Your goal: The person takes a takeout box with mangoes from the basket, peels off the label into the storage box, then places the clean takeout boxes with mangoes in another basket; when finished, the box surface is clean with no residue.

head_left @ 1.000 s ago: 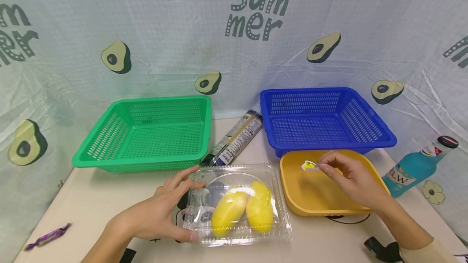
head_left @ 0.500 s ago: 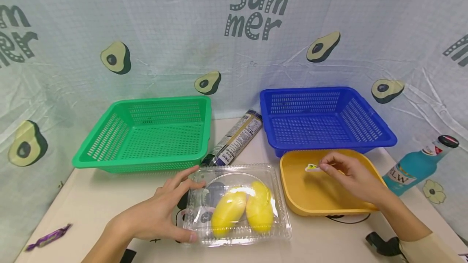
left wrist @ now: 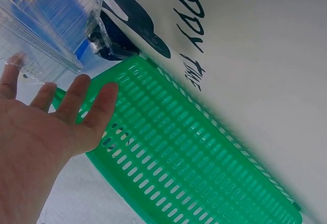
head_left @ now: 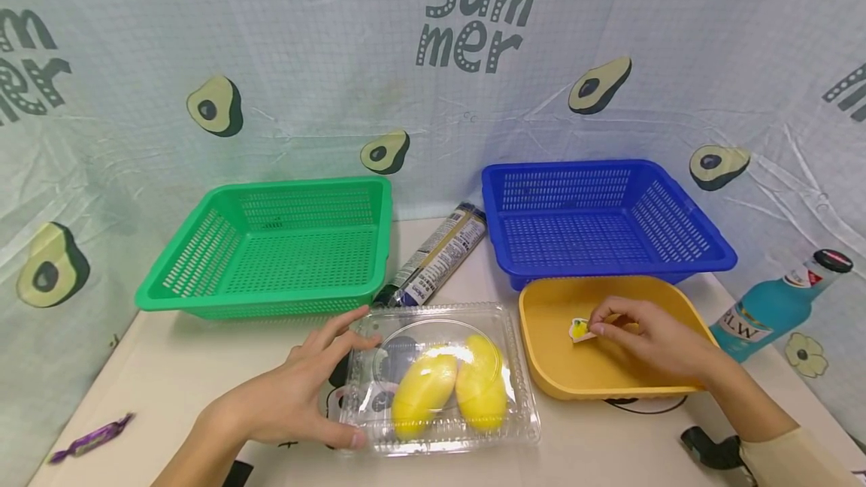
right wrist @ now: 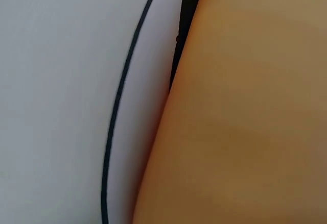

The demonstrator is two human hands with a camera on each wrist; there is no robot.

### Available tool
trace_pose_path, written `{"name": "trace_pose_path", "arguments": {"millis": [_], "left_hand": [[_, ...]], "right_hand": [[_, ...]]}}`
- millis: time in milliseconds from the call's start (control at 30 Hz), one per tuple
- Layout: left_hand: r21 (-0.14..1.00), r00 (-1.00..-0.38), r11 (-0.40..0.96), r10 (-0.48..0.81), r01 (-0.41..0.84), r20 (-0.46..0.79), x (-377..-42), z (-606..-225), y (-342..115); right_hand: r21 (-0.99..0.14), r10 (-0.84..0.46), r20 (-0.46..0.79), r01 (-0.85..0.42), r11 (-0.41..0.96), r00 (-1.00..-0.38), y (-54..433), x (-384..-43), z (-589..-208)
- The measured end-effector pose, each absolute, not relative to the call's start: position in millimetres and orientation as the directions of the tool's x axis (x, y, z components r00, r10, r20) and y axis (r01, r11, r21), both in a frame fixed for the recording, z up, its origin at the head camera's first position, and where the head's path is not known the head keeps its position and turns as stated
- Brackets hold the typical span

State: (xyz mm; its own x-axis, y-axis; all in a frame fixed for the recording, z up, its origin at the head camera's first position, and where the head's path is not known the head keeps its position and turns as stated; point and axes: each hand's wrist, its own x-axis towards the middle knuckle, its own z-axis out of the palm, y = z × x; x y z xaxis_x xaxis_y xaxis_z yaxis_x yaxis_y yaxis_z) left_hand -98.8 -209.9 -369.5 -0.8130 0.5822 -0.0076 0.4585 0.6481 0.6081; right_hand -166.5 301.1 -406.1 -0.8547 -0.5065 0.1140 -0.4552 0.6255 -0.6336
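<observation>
My left hand [head_left: 291, 382] rests at the left side of a clear plastic clamshell box [head_left: 368, 431], thumb near its front corner and fingers at its back corner. Inside the box lie two yellow mango-like fruits [head_left: 424, 391]. In the left wrist view the fingers of that hand [left wrist: 56, 117] are spread and nearly straight, with the tips against the clear plastic. Low inside a yellow tray [head_left: 558, 374], my right hand [head_left: 639, 333] pinches a small white-edged sticker [head_left: 579, 330] with a yellow picture. The right wrist view shows only the tray's outer wall [right wrist: 245, 106], close up.
A green basket [head_left: 307, 261] stands back left, a blue basket [head_left: 575, 239] back right. Between them lies a printed tube-shaped package [head_left: 443, 258]. A blue bottle [head_left: 771, 314] leans at the right. A purple wrapped candy [head_left: 91, 438] lies front left.
My right hand has lowered slightly into the yellow tray with the sticker, which has tilted and come nearer the tray floor. My left hand and the box stay put.
</observation>
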Motion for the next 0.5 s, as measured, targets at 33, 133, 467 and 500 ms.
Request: {"name": "trace_pose_path", "arguments": {"millis": [33, 133, 467, 500], "left_hand": [[0.608, -0.813, 0.648, 0.583, 0.459, -0.008, -98.8, -369.6, -209.9], [0.607, -0.813, 0.650, 0.582, 0.458, -0.008, -98.9, -369.9, -210.0], [0.606, -0.810, 0.645, 0.586, 0.465, -0.001, -99.7, -370.7, -209.7], [0.607, -0.810, 0.644, 0.587, 0.466, -0.001, -99.8, -370.5, -209.6]], "right_hand": [[-0.637, -0.519, 0.109, -0.460, 0.618, -0.848, 301.9, -166.9, -407.0], [-0.646, -0.558, 0.091, -0.475, 0.597, -0.825, 303.8, -168.7, -409.4], [-0.637, -0.642, 0.074, -0.531, 0.558, -0.763, 306.1, -171.3, -411.6], [-0.632, -0.645, 0.073, -0.536, 0.560, -0.760, 306.3, -171.5, -411.8]]}}
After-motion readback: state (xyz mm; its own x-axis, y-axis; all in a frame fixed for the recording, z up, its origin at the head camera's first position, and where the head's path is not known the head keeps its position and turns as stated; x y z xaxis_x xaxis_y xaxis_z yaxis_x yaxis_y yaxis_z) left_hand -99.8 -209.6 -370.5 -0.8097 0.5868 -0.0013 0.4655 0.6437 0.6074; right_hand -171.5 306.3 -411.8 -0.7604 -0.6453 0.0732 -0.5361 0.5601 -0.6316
